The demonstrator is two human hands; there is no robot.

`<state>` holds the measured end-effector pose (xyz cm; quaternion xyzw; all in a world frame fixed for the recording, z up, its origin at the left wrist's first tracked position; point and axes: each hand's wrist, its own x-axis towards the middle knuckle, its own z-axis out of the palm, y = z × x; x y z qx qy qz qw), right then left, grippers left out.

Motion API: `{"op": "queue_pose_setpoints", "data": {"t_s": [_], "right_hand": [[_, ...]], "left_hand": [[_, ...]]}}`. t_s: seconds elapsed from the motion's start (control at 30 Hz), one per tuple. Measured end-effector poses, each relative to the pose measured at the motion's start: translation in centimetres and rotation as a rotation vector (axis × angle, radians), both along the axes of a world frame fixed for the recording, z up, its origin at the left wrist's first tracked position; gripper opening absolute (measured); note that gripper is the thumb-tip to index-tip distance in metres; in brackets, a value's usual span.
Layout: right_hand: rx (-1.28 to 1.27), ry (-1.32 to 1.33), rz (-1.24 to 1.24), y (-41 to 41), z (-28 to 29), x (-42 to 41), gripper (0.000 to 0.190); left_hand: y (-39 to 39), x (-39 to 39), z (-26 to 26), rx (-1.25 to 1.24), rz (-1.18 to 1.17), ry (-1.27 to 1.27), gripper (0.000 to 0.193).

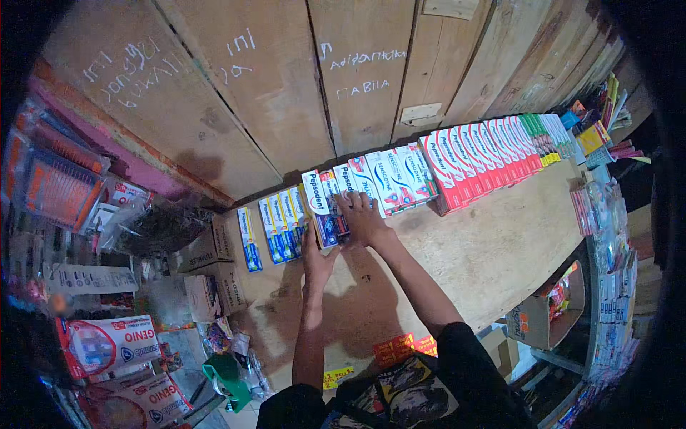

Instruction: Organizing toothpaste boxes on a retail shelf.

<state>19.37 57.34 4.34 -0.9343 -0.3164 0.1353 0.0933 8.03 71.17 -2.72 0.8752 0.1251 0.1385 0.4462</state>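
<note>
A row of toothpaste boxes stands on the plywood tabletop along the plank wall. My left hand is round the lower left side of a white and blue toothpaste box, its thumb near the bottom edge. My right hand rests with bent fingers on the boxes just to the right, hiding parts of them; whether it grips one cannot be told. Left of the hands are several slim yellow-edged toothpaste boxes. To the right come white Sensodyne boxes, then a long line of red and white Pepsodent boxes.
The plank wall, with handwriting on it, closes off the far side. Packaged goods crowd the left. An open cardboard carton stands below the table's right edge. Red and yellow promotional stickers lie at the near edge, close to my body.
</note>
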Motion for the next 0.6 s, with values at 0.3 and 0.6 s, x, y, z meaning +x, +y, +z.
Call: {"op": "queue_pose_setpoints", "data": {"t_s": [0.3, 0.6], "right_hand": [[-0.151, -0.022, 0.188, 1.9, 0.1, 5.0, 0.164], [-0.130, 0.015, 0.308, 4.5, 0.5, 7.0, 0.178]], "left_hand": [[-1.4, 0.1, 2.0, 0.134, 0.033, -0.067, 0.092], [-0.2, -0.5, 0.0, -0.416, 0.149, -0.152, 0.061]]}}
